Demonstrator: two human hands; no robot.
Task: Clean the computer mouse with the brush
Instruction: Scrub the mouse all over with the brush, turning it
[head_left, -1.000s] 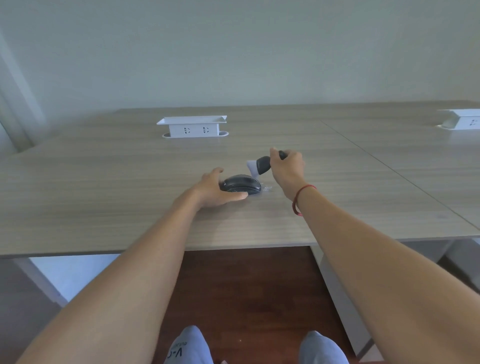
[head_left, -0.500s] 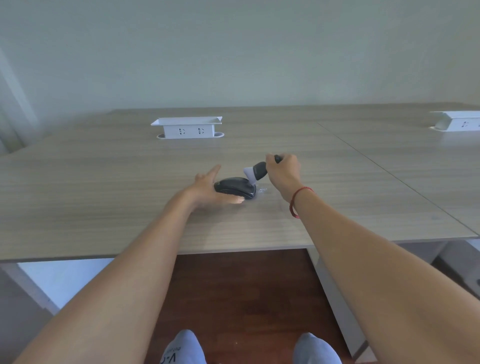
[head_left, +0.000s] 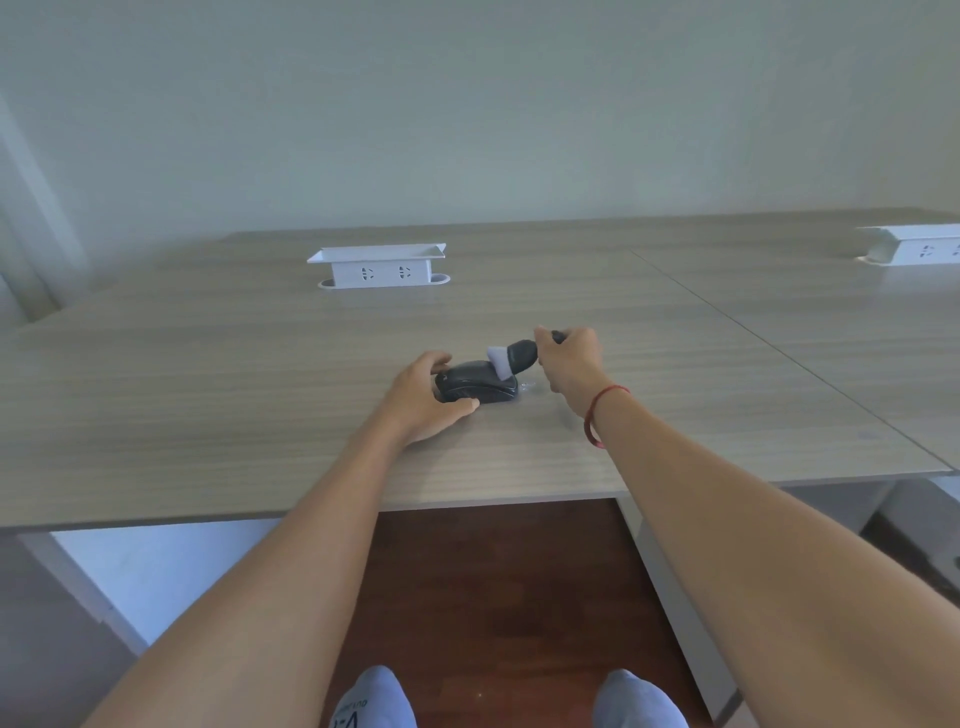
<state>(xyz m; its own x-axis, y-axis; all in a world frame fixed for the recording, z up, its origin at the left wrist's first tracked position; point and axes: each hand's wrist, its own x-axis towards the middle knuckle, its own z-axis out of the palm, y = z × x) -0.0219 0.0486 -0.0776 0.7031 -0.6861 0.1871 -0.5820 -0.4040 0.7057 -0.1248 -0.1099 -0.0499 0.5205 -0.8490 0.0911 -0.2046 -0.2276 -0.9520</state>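
Bristles of our brush (head_left: 511, 358) touch the right end of the black computer mouse (head_left: 478, 387), which lies on the wooden desk (head_left: 208, 395) near its front edge. Our right hand (head_left: 571, 361) has its fingers curled tight around the brush's dark handle. Our left hand (head_left: 421, 402) cups the mouse's left side, thumb and fingers partly spread around it.

Bare wood-grain tabletop (head_left: 208, 395) is lying open all around a black computer mouse (head_left: 478, 387), wide to the left and toward the near edge. A left hand (head_left: 423, 402) is blocking its left side; a right hand (head_left: 571, 358) with a dark, pale-bristled brush (head_left: 511, 356) is crowding its right. A white rectangular socket box (head_left: 379, 265) is standing well behind, another (head_left: 914, 244) far right.
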